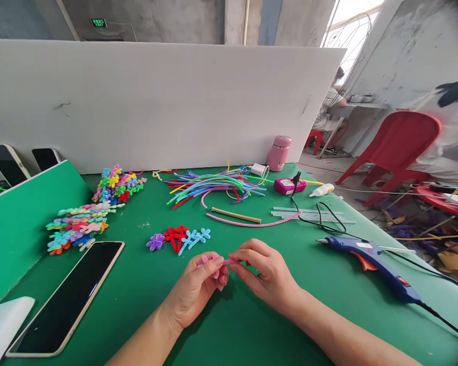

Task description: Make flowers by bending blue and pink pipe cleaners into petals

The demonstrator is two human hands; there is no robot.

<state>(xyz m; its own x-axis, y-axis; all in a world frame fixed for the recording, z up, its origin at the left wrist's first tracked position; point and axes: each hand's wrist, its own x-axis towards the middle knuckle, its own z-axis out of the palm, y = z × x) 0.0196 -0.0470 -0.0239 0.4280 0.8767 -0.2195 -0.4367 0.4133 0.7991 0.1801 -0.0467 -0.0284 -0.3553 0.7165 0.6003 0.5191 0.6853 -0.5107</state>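
Between my hands, low over the green table, is a pink pipe cleaner (228, 262), partly bent into petal loops. My left hand (204, 279) is closed around the looped part, and some loops are hidden by the fingers. With thumb and fingertips my right hand (265, 269) pinches the straight end. Just beyond the left hand lie a purple pipe-cleaner flower (155, 242), red ones (176, 237) and light blue ones (195, 239). Farther off, a loose pink pipe cleaner (248, 223) curves below a thin tan stick (235, 215).
Colourful pipe cleaners (217, 185) lie in a bundle at the back. Finished flowers (80, 223) pile up at left, beside a phone (66, 300). At right are a blue glue gun (374, 262) with its cord, clear glue sticks (313, 214), a magenta box (290, 186) and a pink bottle (279, 153).
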